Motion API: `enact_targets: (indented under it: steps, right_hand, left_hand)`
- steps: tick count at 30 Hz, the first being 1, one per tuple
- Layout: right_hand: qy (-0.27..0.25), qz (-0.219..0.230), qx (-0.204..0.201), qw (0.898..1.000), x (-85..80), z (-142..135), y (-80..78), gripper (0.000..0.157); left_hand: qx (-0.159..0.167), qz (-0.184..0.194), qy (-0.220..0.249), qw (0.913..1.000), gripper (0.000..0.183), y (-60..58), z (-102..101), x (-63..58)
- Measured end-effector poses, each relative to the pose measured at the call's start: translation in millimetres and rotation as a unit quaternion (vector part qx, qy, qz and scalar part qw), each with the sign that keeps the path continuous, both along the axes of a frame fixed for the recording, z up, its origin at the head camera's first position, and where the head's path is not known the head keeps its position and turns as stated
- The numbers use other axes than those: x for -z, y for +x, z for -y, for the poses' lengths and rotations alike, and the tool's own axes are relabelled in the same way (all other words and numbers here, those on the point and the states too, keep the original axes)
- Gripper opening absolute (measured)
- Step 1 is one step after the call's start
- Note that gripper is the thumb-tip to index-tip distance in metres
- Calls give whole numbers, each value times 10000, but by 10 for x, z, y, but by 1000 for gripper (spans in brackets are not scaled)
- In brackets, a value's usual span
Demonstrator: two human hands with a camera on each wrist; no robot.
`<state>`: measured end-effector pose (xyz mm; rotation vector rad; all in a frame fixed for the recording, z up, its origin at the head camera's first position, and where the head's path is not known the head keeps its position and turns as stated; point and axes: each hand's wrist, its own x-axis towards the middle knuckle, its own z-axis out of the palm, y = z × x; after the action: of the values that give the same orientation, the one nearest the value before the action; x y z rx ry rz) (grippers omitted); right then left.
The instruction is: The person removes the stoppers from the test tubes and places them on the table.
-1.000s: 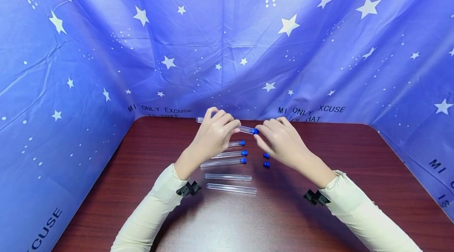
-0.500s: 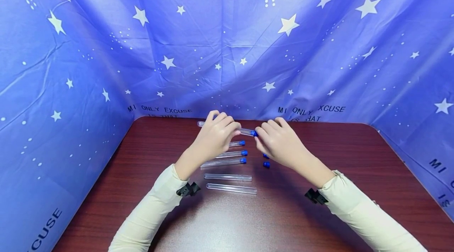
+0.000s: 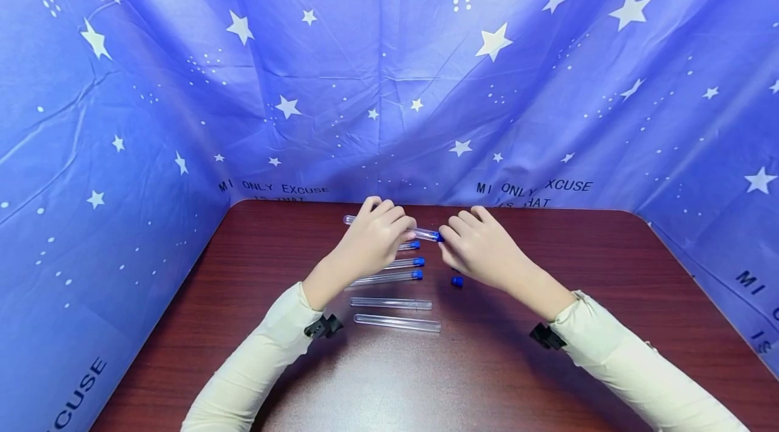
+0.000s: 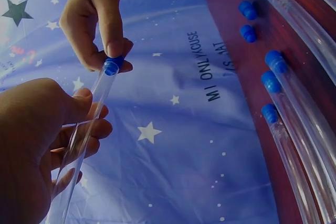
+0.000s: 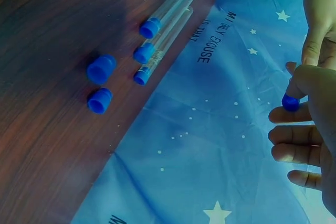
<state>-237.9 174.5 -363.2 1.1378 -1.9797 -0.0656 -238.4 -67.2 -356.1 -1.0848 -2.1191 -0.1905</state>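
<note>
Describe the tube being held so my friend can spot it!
Look to the far side of the dark red table. The left grip holds the clear tube, the right grip its blue cap. Only this tube is held off the table.

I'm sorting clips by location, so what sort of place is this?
Probably a makeshift indoor workspace, judging by a reddish-brown wood-grain table, blue star-printed cloth hung behind and beside it, and clear round-ended tubes lying on the table.
</note>
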Motion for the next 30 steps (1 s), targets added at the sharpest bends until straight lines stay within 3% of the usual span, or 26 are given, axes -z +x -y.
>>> enact_targets:
  steps: [17, 30]
  right_hand:
    - [-20, 150, -197, 9997, 70, -31, -12, 13]
    - [12, 320, -78, 9995, 110, -114, 5, 15]
  left_hand:
    - [52, -46, -149, 9999, 10, -8, -29, 43]
    - [48, 100, -148, 9998, 13, 5, -15, 43]
